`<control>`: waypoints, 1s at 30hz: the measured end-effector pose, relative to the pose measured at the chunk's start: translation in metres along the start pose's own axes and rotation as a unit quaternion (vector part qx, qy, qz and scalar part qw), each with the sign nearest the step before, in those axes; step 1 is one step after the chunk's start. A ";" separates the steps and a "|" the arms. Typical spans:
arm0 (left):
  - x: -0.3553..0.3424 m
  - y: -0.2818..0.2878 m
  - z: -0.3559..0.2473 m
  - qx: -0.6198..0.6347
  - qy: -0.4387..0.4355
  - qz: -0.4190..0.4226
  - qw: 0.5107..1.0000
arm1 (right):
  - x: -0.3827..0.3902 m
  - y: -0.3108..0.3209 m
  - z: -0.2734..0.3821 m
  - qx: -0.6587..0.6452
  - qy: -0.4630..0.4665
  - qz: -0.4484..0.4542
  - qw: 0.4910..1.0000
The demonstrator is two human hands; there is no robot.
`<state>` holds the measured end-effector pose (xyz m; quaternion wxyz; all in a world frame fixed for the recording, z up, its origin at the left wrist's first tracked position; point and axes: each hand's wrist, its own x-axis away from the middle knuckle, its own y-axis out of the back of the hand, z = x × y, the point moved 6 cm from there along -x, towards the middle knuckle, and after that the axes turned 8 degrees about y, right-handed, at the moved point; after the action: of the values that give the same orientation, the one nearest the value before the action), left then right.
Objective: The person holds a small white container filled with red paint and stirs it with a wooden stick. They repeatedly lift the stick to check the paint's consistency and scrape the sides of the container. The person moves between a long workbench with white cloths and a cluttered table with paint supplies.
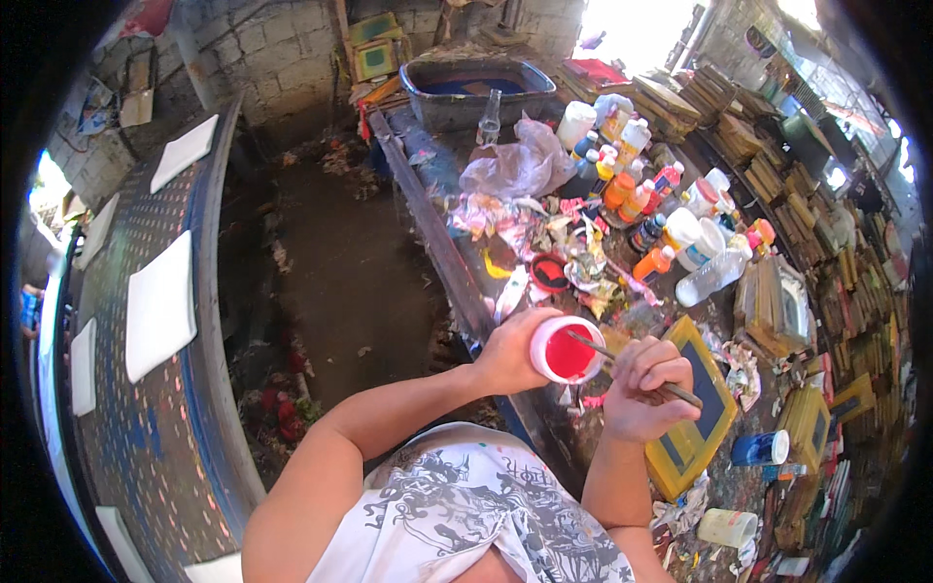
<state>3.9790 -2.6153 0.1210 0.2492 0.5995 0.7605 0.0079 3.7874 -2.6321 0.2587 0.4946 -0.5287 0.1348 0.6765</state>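
My left hand [520, 348] is wrapped round a white plastic jar [540, 366] of bright red paint [570, 356]. My right hand [649, 389] grips a thin stick [604, 352], whose far end dips into the paint. The stick's near end pokes out past my fist. I cannot make out whether the tip is a blade or plain wood. Just beyond the jar, a dark round lid [550, 272] smeared with red lies on the cluttered table. A yellow-framed printing screen [692, 408] rests beside my right hand, partly behind it.
Paint bottles [622, 199] crowd the table's far side, near a clear plastic bag [520, 165], a glass bottle [490, 119] and a dark basin [476, 92]. Stacked wooden frames [836, 253] line the right. White cloth pieces [161, 306] lie on a long board at left.
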 end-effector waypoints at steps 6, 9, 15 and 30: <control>-0.059 -0.007 0.053 0.036 -0.033 0.208 0.977 | -0.001 -0.005 -0.043 0.022 -0.100 -0.072 0.992; -0.069 -0.012 0.079 0.069 -0.022 0.328 0.942 | 0.002 -0.020 -0.057 0.003 -0.173 -0.024 0.985; -0.079 -0.014 0.099 0.140 0.051 0.415 0.898 | 0.013 -0.034 -0.076 0.128 -0.100 -0.059 0.985; -0.075 -0.022 0.096 0.089 -0.058 0.445 0.889 | 0.007 -0.030 -0.062 0.244 -0.093 -0.091 0.961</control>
<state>4.0078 -2.7181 0.0574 0.2089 0.8942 0.3956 0.0158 3.8484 -2.6576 0.2380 0.6784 -0.3368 0.2009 0.6213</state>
